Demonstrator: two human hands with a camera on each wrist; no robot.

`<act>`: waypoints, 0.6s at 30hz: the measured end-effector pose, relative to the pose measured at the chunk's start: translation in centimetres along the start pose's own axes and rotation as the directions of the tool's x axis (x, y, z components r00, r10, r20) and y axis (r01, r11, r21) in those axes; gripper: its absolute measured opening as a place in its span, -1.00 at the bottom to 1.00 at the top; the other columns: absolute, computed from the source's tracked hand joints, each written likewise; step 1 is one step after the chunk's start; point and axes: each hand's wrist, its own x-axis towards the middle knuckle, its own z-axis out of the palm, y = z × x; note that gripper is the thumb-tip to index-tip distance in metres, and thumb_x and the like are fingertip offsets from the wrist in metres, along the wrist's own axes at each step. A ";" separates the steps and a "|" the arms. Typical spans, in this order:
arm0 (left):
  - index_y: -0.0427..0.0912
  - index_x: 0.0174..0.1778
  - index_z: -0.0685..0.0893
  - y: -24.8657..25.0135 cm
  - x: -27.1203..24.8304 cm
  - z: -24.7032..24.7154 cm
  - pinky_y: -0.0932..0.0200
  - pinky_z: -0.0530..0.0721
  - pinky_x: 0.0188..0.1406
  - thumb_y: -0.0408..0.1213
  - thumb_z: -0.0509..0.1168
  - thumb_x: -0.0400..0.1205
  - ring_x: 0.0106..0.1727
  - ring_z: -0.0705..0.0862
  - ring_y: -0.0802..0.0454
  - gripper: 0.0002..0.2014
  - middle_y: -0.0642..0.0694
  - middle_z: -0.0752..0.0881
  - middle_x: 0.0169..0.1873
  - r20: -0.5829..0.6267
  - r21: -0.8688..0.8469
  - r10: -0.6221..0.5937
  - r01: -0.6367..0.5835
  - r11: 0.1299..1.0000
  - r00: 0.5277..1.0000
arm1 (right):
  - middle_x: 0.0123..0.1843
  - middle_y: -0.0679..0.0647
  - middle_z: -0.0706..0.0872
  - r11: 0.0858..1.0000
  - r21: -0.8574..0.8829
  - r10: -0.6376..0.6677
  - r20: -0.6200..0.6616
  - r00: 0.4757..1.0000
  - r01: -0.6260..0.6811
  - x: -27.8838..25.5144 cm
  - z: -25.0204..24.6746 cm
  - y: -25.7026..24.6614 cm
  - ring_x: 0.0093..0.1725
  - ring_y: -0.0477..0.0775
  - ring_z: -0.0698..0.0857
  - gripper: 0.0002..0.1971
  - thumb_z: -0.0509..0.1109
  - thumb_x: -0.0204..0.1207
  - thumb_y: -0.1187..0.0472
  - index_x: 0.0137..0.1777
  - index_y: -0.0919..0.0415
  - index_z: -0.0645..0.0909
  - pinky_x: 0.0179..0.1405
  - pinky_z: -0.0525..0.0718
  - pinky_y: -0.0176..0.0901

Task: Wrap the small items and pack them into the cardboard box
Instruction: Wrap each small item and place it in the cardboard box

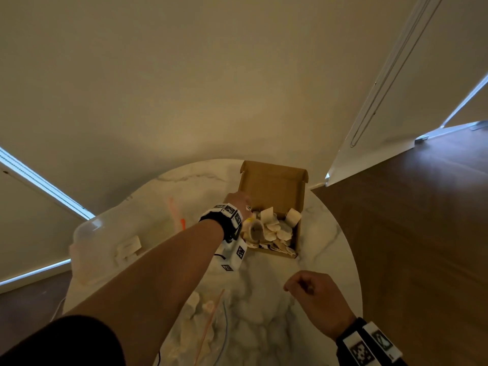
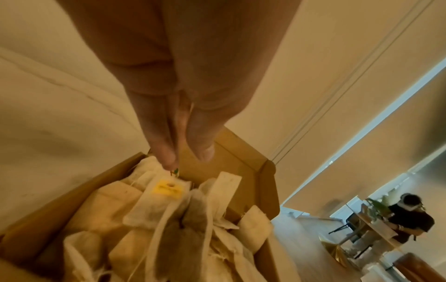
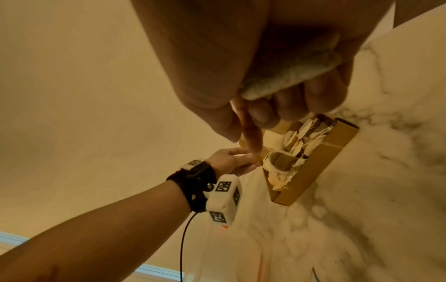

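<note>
An open cardboard box (image 1: 274,186) stands on the far side of the round marble table (image 1: 327,233), filled with several cream cloth pouches (image 1: 276,229). My left hand (image 1: 237,202) reaches over the box's left wall (image 2: 241,158). Its thumb and finger are pressed together on a thin drawstring above a pouch with a yellow label (image 2: 167,188). My right hand (image 1: 309,289) hovers nearer me, right of centre. Its fingers (image 3: 311,99) curl round a small grey-white wrapped item (image 3: 289,74). From the right wrist, the box (image 3: 321,162) lies ahead and below.
A clear plastic bin (image 1: 105,241) sits on the table's left side with an orange strand (image 1: 182,223) beside it. Crumpled clear wrap and thin strips (image 1: 203,320) lie near the front edge. Wooden floor is on the right. A person sits at a distant table (image 2: 410,215).
</note>
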 end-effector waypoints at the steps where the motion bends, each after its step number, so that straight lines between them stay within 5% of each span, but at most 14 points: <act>1: -0.15 0.37 0.62 -0.3 -0.1 0.2 0.11 0.56 0.34 -0.18 0.36 0.62 0.36 0.60 -0.13 -0.61 -0.14 0.61 0.37 -0.045 -0.026 -0.008 0.007 1.000 0.999 | -0.47 -0.26 0.68 1.000 0.006 0.012 -0.007 1.000 -0.012 0.0 -0.1 0.1 -0.49 -0.26 0.57 -0.83 0.37 0.56 0.22 -0.23 0.07 0.75 -0.43 0.42 -0.41; 6: -0.07 0.03 0.75 -1.0 -5.5 -0.3 0.23 0.62 0.06 -0.23 0.36 0.62 0.03 0.71 0.06 -0.88 -0.02 0.77 0.06 -0.251 -0.353 0.000 -0.092 0.931 0.968 | -0.36 0.02 0.38 0.969 0.196 0.125 0.146 0.981 -0.152 0.7 0.4 -1.3 -0.50 -0.14 0.36 -0.65 0.09 0.53 0.51 0.11 0.09 0.49 -0.54 0.34 -0.27; 11: -0.09 -0.10 0.80 -0.9 -15.6 0.9 0.24 0.74 -0.21 -0.24 0.41 0.60 -0.29 0.76 0.18 -0.93 0.11 0.77 -0.32 -0.124 -0.573 0.120 -0.170 0.802 0.985 | -0.09 -0.08 0.44 0.989 -0.041 -0.126 0.239 0.963 0.140 2.8 2.6 -4.1 -0.17 -0.11 0.48 -0.58 0.32 0.47 0.46 0.21 0.08 0.31 -0.21 0.50 -0.25; 15: 0.03 -0.10 0.77 -1.9 -19.7 2.4 0.45 0.63 -0.23 -0.12 0.48 0.53 -0.28 0.70 0.38 -0.92 0.20 0.75 -0.24 -0.206 -0.545 0.077 -0.179 0.819 0.976 | -0.12 -0.08 0.57 0.966 -0.029 -0.248 0.170 0.954 0.256 3.5 4.3 -5.2 -0.18 -0.08 0.60 -0.57 0.46 0.48 0.27 0.25 0.04 0.36 -0.17 0.60 -0.06; 18: 0.10 0.02 0.73 -2.9 -20.9 2.9 0.38 0.68 -0.15 -0.16 0.50 0.52 -0.17 0.72 0.28 -0.81 0.14 0.76 -0.07 -0.271 -0.590 -0.010 -0.158 0.791 0.963 | -0.05 -0.04 0.63 0.957 0.002 -0.286 0.152 0.946 0.289 3.2 5.3 -6.2 -0.13 0.01 0.68 -0.50 0.59 0.37 0.20 0.22 0.08 0.42 -0.12 0.73 -0.01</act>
